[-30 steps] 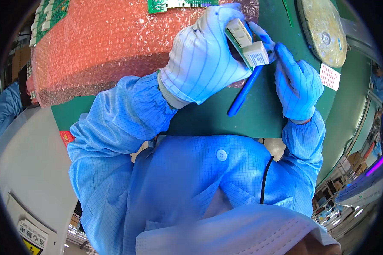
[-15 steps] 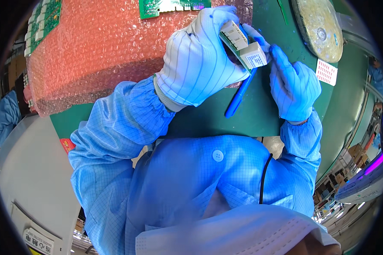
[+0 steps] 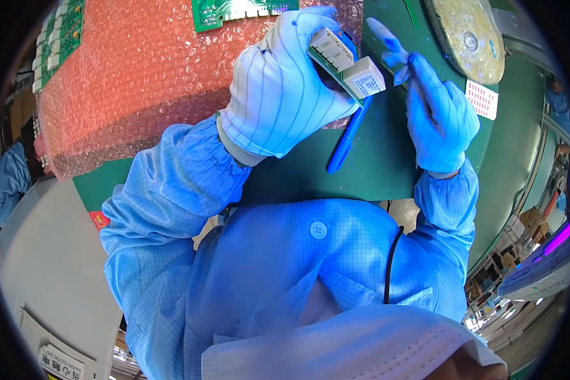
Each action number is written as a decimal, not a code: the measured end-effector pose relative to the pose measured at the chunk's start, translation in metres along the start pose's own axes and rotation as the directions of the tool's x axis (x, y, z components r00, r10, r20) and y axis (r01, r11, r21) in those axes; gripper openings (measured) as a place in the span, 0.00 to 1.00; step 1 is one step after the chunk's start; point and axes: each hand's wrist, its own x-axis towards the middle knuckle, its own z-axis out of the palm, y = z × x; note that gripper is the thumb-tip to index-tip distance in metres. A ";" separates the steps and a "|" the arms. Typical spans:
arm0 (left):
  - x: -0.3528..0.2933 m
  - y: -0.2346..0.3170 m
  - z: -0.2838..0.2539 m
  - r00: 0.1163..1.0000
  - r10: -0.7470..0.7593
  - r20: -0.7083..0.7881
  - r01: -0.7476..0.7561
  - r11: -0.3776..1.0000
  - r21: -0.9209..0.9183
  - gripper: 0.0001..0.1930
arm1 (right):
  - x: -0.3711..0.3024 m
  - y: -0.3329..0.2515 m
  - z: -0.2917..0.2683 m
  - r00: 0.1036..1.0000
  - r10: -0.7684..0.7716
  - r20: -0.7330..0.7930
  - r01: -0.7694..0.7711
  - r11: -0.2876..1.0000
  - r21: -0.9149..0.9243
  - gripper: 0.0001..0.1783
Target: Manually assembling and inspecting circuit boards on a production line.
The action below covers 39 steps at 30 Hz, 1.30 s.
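Left fingers (image 3: 314, 17) of mine pinched a circuit board (image 3: 343, 70); whether my right fingers (image 3: 428, 79), beside it, gripped anything, I couldn't tell. Between them showed a blue pen (image 3: 343, 147).

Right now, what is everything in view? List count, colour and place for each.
Held circuit board: one, green with white blocks, in the left hand
Pen: one, blue, below the held board
Bubble wrap: one sheet, pink, upper left
Loose circuit board: one, green, on the wrap, top edge
Other boards: count unclear, green and white, upper left
Oval slab: one, mottled beige, upper right
Card: one, white with red marks, below the slab
Thin stick: one, green, left of the slab
Table: one, green, centre
Mask: one, white, bottom
Coat: one, blue, lower centre
Left hand: one, white-gloved, gripping the held board
Right hand: one, white-gloved, right of the held board
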 end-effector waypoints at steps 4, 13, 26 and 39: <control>0.007 -0.052 0.045 0.742 0.431 -0.513 -0.582 0.794 -0.176 0.43 | 0.011 -0.017 -0.012 0.994 -0.028 0.106 0.031 0.999 -0.025 0.23; 0.014 -0.047 0.042 0.769 0.429 -0.473 -0.604 0.731 -0.318 0.39 | 0.009 -0.013 0.005 0.983 -0.140 0.117 0.148 0.987 -0.064 0.24; 0.005 0.003 -0.005 0.973 -0.192 0.130 0.214 0.958 -0.189 0.35 | 0.004 -0.012 -0.007 0.977 -0.061 0.203 0.075 0.995 -0.066 0.27; 0.013 -0.025 0.021 0.975 0.198 -0.098 -0.218 0.932 -0.290 0.33 | 0.016 -0.016 -0.006 0.980 -0.117 0.161 0.124 0.992 -0.036 0.25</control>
